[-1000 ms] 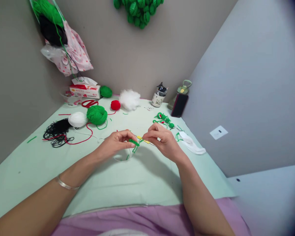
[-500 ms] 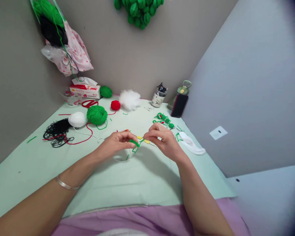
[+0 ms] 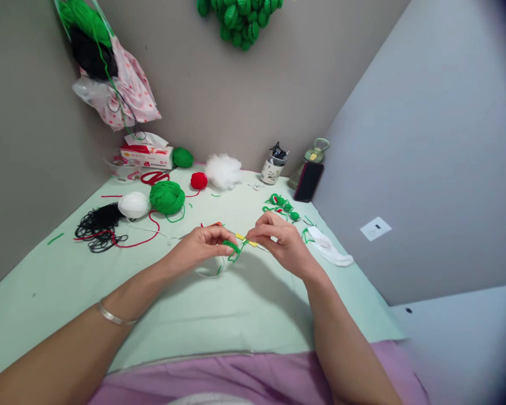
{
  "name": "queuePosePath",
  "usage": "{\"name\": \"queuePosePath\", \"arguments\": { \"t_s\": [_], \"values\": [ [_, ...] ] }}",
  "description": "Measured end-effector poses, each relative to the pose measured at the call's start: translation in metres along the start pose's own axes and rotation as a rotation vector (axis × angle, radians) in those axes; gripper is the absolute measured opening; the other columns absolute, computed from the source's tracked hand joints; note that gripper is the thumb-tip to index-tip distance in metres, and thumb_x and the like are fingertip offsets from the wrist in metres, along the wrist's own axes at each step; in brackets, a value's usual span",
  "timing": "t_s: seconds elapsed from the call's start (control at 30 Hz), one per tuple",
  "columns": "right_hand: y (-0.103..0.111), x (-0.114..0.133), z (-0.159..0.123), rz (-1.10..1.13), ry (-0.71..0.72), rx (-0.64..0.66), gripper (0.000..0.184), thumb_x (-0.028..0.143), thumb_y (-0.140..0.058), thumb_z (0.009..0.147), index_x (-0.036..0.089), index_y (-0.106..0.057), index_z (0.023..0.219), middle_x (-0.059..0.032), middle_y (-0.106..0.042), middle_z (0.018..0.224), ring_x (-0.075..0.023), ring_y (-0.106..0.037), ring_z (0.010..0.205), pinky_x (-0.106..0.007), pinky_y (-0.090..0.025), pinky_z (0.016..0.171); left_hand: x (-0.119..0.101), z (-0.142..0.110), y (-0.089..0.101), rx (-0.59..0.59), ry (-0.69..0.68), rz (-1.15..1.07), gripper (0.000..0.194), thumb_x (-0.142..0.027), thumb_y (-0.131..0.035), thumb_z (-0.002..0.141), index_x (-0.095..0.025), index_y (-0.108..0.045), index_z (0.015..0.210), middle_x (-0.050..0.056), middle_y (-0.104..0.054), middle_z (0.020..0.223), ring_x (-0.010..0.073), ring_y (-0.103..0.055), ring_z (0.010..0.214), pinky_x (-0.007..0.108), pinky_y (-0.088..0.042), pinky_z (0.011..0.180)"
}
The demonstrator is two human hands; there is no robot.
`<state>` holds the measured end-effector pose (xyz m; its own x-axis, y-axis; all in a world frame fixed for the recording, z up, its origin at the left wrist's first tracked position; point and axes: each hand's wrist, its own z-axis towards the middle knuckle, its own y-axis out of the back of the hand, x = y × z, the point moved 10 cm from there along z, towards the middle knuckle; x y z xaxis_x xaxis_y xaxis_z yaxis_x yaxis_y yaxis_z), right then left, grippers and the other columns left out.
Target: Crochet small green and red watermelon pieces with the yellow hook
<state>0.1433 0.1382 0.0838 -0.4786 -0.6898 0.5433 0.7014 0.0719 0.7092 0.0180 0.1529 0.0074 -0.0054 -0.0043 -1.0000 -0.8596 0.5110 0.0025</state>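
My left hand [image 3: 204, 246] is closed, thumb and fingers pinching a small green crocheted piece [image 3: 233, 246]. A loose loop of green yarn [image 3: 235, 259] hangs below that piece. My right hand [image 3: 278, 242] is closed too, its fingertips pinching a strand of the green yarn just right of the piece. Between and behind the hands is a crochet hook with a yellow handle [image 3: 252, 243], partly covered by the fingers; it seems to lie on the table. An orange-handled tool [image 3: 216, 224] shows partly behind my left hand.
Left on the table [image 3: 185, 320] are a green yarn ball [image 3: 167, 197], a white ball [image 3: 134, 205], black yarn [image 3: 96, 225] and red scissors [image 3: 154, 178]. White stuffing [image 3: 223, 171], a pen cup [image 3: 272, 170] and a phone [image 3: 308, 181] stand behind. Small green crocheted pieces [image 3: 287, 207] lie right.
Almost nothing differs. The green strand between my hands sits slightly differently, and the whole view has shifted a little. Both hands keep their pinch.
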Motion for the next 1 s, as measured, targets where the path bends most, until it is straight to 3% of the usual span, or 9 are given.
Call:
{"name": "queuePosePath", "arguments": {
  "t_s": [0.5, 1.0],
  "values": [
    [-0.002, 0.002, 0.000, -0.001, 0.018, 0.016, 0.018, 0.020, -0.055, 0.095, 0.026, -0.071, 0.092, -0.0035, -0.055, 0.085, -0.0154, -0.055, 0.079, -0.030, -0.044, 0.069, -0.002, -0.001, 0.000, 0.004, -0.006, 0.037, 0.017, -0.030, -0.072, 0.076, -0.019, -0.071, 0.088, 0.000, -0.063, 0.083, 0.0161, -0.058, 0.080, 0.030, -0.044, 0.081],
    [-0.008, 0.003, -0.002, 0.001, 0.036, 0.085, 0.017, 0.021, -0.056, 0.094, 0.026, -0.072, 0.093, -0.0036, -0.056, 0.087, -0.0152, -0.055, 0.083, -0.030, -0.044, 0.071, 0.005, -0.002, -0.014, 0.179, 0.025, 0.031, 0.022, -0.035, -0.068, 0.080, -0.019, -0.071, 0.095, 0.003, -0.072, 0.091, 0.0207, -0.066, 0.089, 0.033, -0.048, 0.087]
  ]
}}
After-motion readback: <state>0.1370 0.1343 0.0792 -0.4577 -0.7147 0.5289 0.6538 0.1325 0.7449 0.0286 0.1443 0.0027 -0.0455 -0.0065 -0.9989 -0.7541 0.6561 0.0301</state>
